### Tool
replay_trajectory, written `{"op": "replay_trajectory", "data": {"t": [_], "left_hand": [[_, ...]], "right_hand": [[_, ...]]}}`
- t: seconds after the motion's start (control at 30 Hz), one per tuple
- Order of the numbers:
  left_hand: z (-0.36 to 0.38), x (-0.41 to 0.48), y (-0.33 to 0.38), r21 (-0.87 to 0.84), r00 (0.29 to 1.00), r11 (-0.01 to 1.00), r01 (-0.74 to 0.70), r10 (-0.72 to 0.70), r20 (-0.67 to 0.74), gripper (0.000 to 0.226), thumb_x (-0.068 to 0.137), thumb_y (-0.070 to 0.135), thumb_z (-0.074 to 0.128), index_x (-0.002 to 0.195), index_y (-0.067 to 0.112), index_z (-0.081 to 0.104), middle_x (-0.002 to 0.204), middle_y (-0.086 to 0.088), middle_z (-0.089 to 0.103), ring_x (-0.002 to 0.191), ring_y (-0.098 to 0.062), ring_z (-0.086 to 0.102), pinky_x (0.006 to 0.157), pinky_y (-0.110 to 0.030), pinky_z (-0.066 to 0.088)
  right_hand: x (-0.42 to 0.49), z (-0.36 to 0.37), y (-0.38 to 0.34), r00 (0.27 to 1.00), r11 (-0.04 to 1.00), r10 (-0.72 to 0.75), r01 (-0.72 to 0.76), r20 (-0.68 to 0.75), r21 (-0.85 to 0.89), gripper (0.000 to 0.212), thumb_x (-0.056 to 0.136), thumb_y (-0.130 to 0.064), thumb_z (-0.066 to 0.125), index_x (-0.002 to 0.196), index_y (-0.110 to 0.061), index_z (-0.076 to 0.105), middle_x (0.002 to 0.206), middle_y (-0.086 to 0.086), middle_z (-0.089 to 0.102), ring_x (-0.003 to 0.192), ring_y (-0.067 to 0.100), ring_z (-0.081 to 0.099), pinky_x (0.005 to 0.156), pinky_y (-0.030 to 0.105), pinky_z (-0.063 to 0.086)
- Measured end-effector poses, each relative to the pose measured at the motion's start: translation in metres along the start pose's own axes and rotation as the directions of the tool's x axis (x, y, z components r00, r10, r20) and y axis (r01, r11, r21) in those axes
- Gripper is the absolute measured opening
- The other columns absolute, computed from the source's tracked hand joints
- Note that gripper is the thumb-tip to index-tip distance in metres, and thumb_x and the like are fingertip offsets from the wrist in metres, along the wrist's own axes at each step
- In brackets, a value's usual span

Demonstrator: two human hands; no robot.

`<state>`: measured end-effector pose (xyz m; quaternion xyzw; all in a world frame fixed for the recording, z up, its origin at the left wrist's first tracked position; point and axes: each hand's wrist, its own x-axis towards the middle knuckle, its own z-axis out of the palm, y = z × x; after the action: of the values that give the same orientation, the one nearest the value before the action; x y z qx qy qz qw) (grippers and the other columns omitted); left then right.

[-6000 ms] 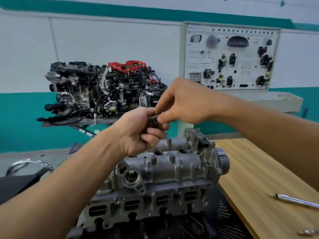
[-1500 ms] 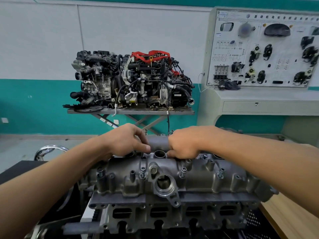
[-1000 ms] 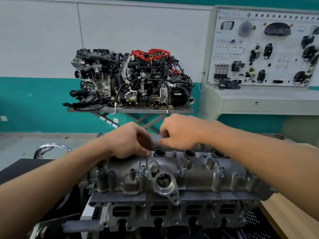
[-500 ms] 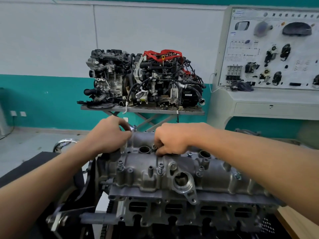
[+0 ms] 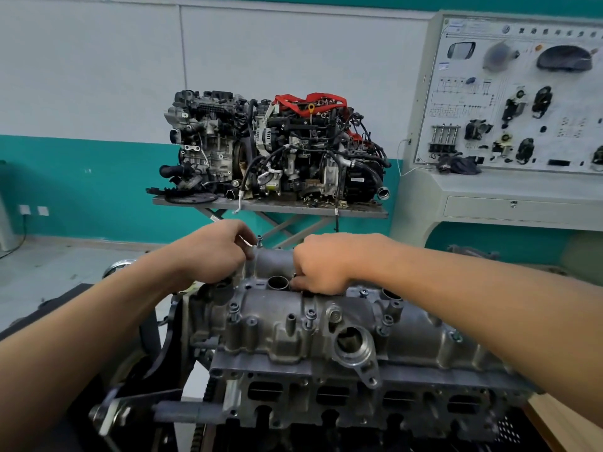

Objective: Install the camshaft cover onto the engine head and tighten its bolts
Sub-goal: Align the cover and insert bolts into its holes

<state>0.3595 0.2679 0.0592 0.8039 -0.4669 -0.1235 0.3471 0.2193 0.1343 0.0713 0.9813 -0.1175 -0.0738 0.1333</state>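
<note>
The camshaft cover (image 5: 313, 324) sat on the engine head (image 5: 326, 399), bolts standing in its bosses. The left hand (image 5: 208, 252) pinched a raised bolt (image 5: 259, 240) at the far edge; the right hand (image 5: 321, 264) curled its fingers down on the cover's middle, its hold hidden. A tilted bolt could cross-thread or drop

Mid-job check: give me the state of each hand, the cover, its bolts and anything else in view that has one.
Grey cast-metal camshaft cover: seated on the engine head.
Small far-edge bolt: standing proud, not fully down.
Near-side bolts: in their holes; tightness unclear.
Left hand: fingers pinched beside the far-edge bolt.
Right hand: fingertips down on the cover top; what they grip is hidden.
Round tube opening: uncovered.
</note>
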Motion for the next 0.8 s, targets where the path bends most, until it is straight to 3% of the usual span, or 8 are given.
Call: {"op": "replay_trajectory", "data": {"t": [0.1,0.23,0.37,0.47,0.53,0.67,0.73,0.8], "left_hand": [[-0.004,0.001,0.000,-0.187,0.999,0.982,0.031,-0.025,0.034,0.036,0.088,-0.020,0.044,0.105,0.006,0.062,0.092,-0.014,0.069,0.056,-0.018,0.064,0.053,-0.032,0.054],[-0.005,0.000,0.001,-0.316,0.998,0.947,0.050,-0.034,0.056,0.028,0.086,-0.022,0.055,0.096,0.002,0.065,0.091,-0.023,0.071,0.069,-0.030,0.070,0.054,-0.030,0.055],[-0.005,0.000,0.003,-0.444,0.997,0.894,0.069,-0.069,0.017,0.023,0.090,-0.021,0.052,0.098,-0.002,0.062,0.091,-0.025,0.068,0.070,-0.028,0.074,0.047,-0.027,0.054],[-0.006,0.004,0.004,-0.702,0.986,0.695,0.157,-0.149,0.073,0.026,0.090,-0.020,0.050,0.108,-0.003,0.059,0.089,-0.021,0.069,0.073,-0.027,0.076,0.055,-0.030,0.060],[-0.006,0.005,0.006,-0.835,0.972,0.506,0.214,-0.192,0.133,0.029,0.092,-0.020,0.046,0.107,-0.001,0.061,0.093,-0.021,0.068,0.075,-0.025,0.074,0.061,-0.030,0.061],[-0.004,0.005,0.003,-0.914,0.964,0.331,0.236,-0.196,0.178,0.050,0.096,-0.015,0.038,0.064,0.001,0.072,0.071,-0.016,0.071,0.057,-0.018,0.073,0.052,-0.026,0.060],[-0.005,0.003,0.002,-0.939,0.953,0.241,0.244,-0.238,0.186,0.030,0.098,-0.013,0.039,0.095,-0.003,0.067,0.093,-0.020,0.070,0.067,-0.023,0.074,0.047,-0.027,0.059],[-0.007,0.001,-0.001,-0.953,0.945,0.184,0.240,-0.270,0.185,0.031,0.098,-0.011,0.041,0.124,0.002,0.053,0.116,-0.023,0.062,0.078,-0.026,0.070,0.046,-0.028,0.058]], "right_hand": [[-0.003,-0.008,0.000,1.000,0.999,0.015,-0.015,0.008,0.050,0.048,0.098,-0.048,0.052,0.067,-0.013,0.062,0.066,0.004,0.059,0.061,0.020,0.055,0.051,0.029,0.035],[-0.005,-0.011,0.001,0.998,0.998,-0.021,0.017,0.065,0.059,0.030,0.093,-0.040,0.063,0.090,-0.013,0.075,0.082,0.004,0.070,0.073,0.021,0.060,0.055,0.027,0.041],[-0.005,-0.005,-0.003,0.998,0.999,0.030,-0.031,0.048,0.016,0.047,0.102,-0.043,0.046,0.067,-0.013,0.056,0.067,0.003,0.053,0.060,0.017,0.050,0.056,0.031,0.036],[-0.006,-0.019,-0.006,0.976,0.993,0.000,0.027,-0.218,0.118,0.046,0.097,-0.049,0.051,0.076,-0.010,0.065,0.067,0.001,0.059,0.060,0.017,0.055,0.056,0.029,0.044],[-0.004,-0.029,-0.015,0.884,0.973,-0.037,0.139,-0.466,0.186,0.034,0.091,-0.049,0.062,0.091,-0.016,0.069,0.078,-0.004,0.062,0.071,0.013,0.054,0.065,0.031,0.049],[0.005,-0.036,-0.034,0.809,0.973,-0.139,0.218,-0.571,0.073,0.018,0.090,-0.036,0.067,0.096,-0.019,0.068,0.082,-0.004,0.059,0.080,0.023,0.060,0.066,0.033,0.046],[0.009,-0.035,-0.037,0.791,0.977,-0.150,0.212,-0.593,0.035,0.015,0.094,-0.030,0.063,0.096,-0.017,0.069,0.079,-0.005,0.052,0.082,0.024,0.061,0.063,0.032,0.039],[0.012,-0.033,-0.040,0.790,0.978,-0.166,0.208,-0.591,0.003,0.016,0.097,-0.028,0.058,0.100,-0.016,0.069,0.082,-0.005,0.050,0.083,0.025,0.060,0.061,0.031,0.035]]}}
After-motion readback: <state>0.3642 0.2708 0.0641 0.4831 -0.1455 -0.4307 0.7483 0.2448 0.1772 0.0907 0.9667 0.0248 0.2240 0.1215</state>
